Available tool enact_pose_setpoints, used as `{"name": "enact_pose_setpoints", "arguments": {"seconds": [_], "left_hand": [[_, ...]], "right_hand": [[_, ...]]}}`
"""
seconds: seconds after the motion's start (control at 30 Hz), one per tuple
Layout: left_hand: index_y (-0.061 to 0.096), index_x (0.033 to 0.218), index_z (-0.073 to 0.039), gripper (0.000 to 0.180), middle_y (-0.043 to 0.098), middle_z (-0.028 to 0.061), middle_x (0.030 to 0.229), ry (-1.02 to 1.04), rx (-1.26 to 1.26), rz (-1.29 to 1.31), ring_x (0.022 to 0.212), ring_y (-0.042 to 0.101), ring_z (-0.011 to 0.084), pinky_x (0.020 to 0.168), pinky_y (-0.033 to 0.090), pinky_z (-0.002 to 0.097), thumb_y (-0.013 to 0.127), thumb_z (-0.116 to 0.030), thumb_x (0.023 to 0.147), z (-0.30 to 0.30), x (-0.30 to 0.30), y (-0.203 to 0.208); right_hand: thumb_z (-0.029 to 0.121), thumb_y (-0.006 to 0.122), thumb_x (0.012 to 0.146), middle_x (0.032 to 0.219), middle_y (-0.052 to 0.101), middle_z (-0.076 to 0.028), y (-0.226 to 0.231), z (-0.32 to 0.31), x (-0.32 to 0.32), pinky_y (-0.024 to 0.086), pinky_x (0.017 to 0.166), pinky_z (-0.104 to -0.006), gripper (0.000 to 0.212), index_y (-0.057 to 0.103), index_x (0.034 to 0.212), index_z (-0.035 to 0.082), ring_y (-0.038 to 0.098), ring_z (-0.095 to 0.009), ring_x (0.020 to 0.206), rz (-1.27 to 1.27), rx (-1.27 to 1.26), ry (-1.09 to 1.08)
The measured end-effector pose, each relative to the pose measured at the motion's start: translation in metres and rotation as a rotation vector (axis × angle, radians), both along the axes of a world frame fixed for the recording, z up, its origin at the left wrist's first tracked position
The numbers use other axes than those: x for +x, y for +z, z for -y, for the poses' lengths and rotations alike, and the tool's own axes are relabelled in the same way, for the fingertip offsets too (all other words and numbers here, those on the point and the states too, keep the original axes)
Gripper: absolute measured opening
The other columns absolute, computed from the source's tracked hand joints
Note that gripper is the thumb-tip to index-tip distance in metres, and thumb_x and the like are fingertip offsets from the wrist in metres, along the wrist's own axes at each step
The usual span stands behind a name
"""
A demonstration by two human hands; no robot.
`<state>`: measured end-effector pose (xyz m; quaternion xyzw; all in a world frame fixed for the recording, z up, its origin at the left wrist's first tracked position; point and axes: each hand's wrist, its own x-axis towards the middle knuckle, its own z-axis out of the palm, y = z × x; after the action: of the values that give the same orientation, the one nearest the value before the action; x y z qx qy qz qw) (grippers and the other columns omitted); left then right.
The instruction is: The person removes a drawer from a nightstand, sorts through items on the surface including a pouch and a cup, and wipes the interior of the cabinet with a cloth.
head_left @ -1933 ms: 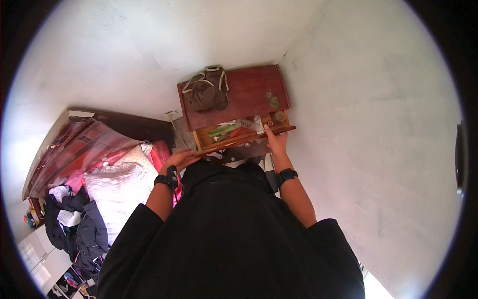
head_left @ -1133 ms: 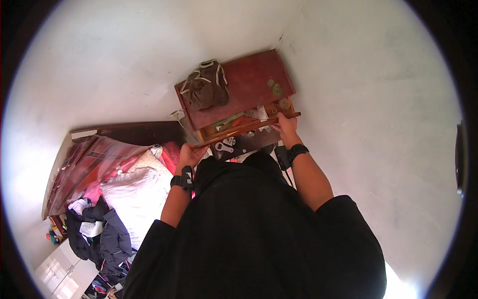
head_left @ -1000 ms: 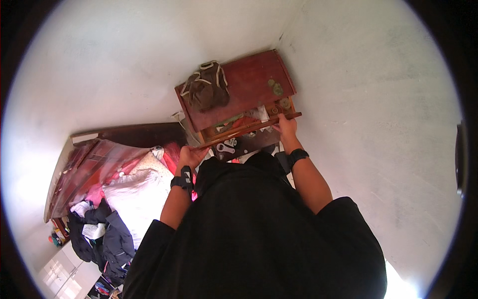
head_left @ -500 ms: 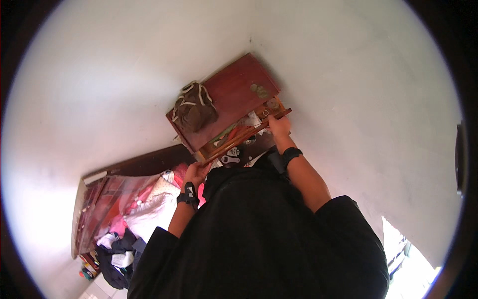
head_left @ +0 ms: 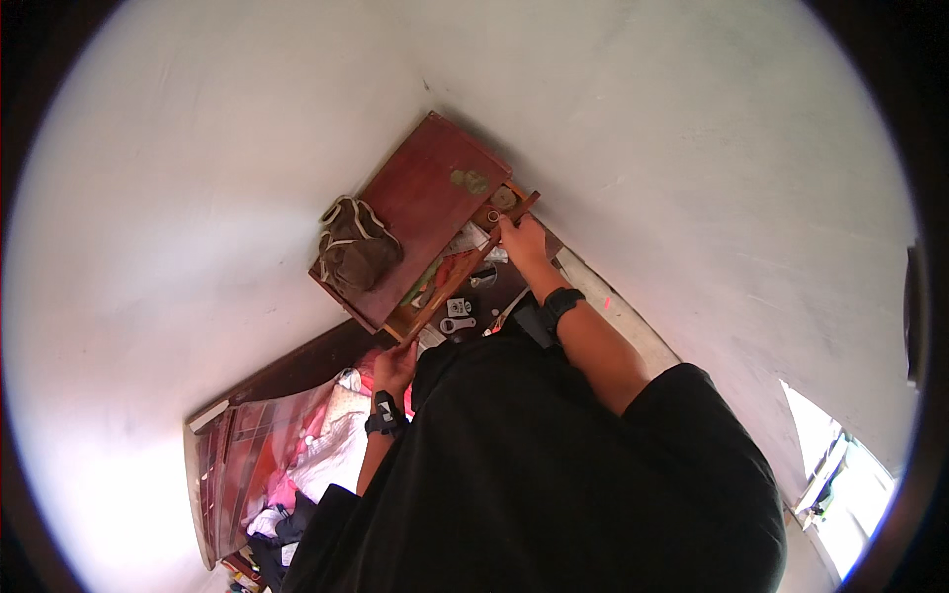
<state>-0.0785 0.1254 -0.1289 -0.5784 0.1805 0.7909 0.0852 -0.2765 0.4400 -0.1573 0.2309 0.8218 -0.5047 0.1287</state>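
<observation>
A reddish-brown wooden cabinet (head_left: pixel 425 178) stands in the corner, its drawer (head_left: pixel 450 296) pulled partly out. My right hand (head_left: pixel 523 243) is closed over the drawer's front board near the right end. At the left end, my left hand (head_left: pixel 395 367) grips the same board, its fingertips partly hidden. Inside the drawer lie papers (head_left: pixel 469 238), red and green items, and a small ring-shaped thing (head_left: pixel 493 216). On the cabinet top rests a brown cloth bag (head_left: pixel 361 252) with pale trim. Both of my wrists wear black bands.
Below the drawer, a dark surface holds a grey bottle-opener-like piece (head_left: pixel 457 324) and several small items. To the left, clothes and bedding (head_left: pixel 331 445) lie beside a reddish, sheet-covered panel (head_left: pixel 259 450). White walls (head_left: pixel 633 168) meet behind the cabinet. A bright opening (head_left: pixel 840 484) shows at lower right.
My view has turned, so the cabinet and drawer appear further left and more steeply tilted. More of the dark surface below shows. Both hands stay on the drawer front, which remains pulled out.
</observation>
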Motion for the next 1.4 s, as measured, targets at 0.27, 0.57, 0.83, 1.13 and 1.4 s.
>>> {"name": "enact_pose_setpoints", "arguments": {"seconds": [0.27, 0.57, 0.83, 1.13, 1.4], "left_hand": [[0.043, 0.118, 0.017, 0.033, 0.051, 0.0292, 0.125, 0.118, 0.061, -0.053, 0.117, 0.053, 0.0382, 0.103, 0.046, 0.0419, 0.036, -0.009, 0.098, 0.004, -0.009, 0.014], [0.038, 0.115, 0.014, 0.029, 0.049, 0.0320, 0.123, -0.042, -0.028, -0.109, 0.116, 0.052, 0.0441, 0.100, 0.049, 0.0469, 0.038, -0.005, 0.093, -0.012, -0.009, 0.017], [0.039, 0.113, 0.013, 0.026, 0.052, 0.0313, 0.119, -0.066, 0.066, -0.069, 0.109, 0.058, 0.0415, 0.094, 0.053, 0.0436, 0.038, -0.004, 0.094, 0.000, 0.000, 0.001], [0.049, 0.097, 0.002, 0.014, 0.062, 0.0200, 0.096, -0.305, -0.014, 0.103, 0.084, 0.064, 0.0285, 0.072, 0.056, 0.0344, 0.045, -0.009, 0.091, 0.008, -0.009, 0.009], [0.049, 0.084, -0.005, 0.014, 0.044, 0.0010, 0.063, -0.430, -0.063, 0.040, 0.054, 0.039, 0.0132, 0.050, 0.033, 0.0255, 0.049, -0.016, 0.092, 0.007, 0.005, 0.004]], "right_hand": [[0.047, 0.058, 0.090, 0.106, 0.058, -0.017, 0.034, 0.000, -0.023, 0.062, 0.072, -0.0436, 0.059, 0.050, 0.119, -0.004, 0.064, -0.032, 0.088, 0.305, -0.509, -0.428], [0.041, 0.066, 0.088, 0.119, 0.051, -0.015, 0.038, -0.011, -0.033, 0.055, 0.084, -0.0500, 0.055, 0.050, 0.121, 0.000, 0.058, -0.032, 0.100, 0.351, -0.630, -0.497], [0.033, 0.073, 0.083, 0.126, 0.046, -0.016, 0.053, -0.016, -0.043, 0.051, 0.090, -0.0494, 0.056, 0.049, 0.123, 0.002, 0.051, -0.032, 0.114, 0.418, -0.580, -0.377], [0.039, 0.071, 0.082, 0.131, 0.048, -0.018, 0.030, -0.013, -0.023, 0.044, 0.095, -0.0451, 0.067, 0.042, 0.132, 0.006, 0.049, -0.036, 0.118, -0.169, 0.225, -0.151], [0.037, 0.070, 0.082, 0.123, 0.058, -0.014, 0.010, -0.039, -0.017, 0.051, 0.078, -0.0393, 0.050, 0.053, 0.123, 0.012, 0.065, -0.026, 0.090, -0.062, -0.174, -0.056]]}}
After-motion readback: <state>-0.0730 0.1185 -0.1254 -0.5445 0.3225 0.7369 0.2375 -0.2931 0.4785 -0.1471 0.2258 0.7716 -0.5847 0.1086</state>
